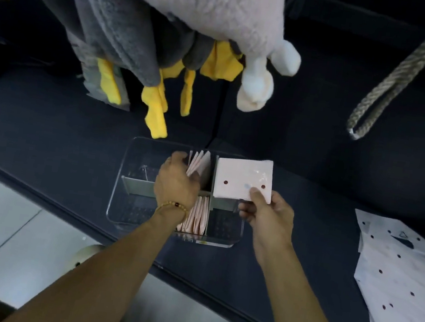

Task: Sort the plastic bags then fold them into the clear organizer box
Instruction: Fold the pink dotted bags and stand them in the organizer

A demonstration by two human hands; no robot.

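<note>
The clear organizer box [135, 155] with grey dividers sits on a dark surface at the centre. Folded pink bags [200, 163] stand in its far middle compartment, and more pink bags [198, 217] fill the near middle one. My left hand [175, 183] reaches into the box and its fingers curl against the far pink bags. My right hand [266, 215] pinches a folded white bag with red dots [243, 177] by its near corner, held over the box's right side.
Several unfolded white dotted bags [401, 283] lie on the dark surface at the right. Grey and pink plush toys [192, 21] with yellow feet hang above the box. A rope loop [386, 84] dangles at the upper right. Pale floor tiles [5, 227] lie at the lower left.
</note>
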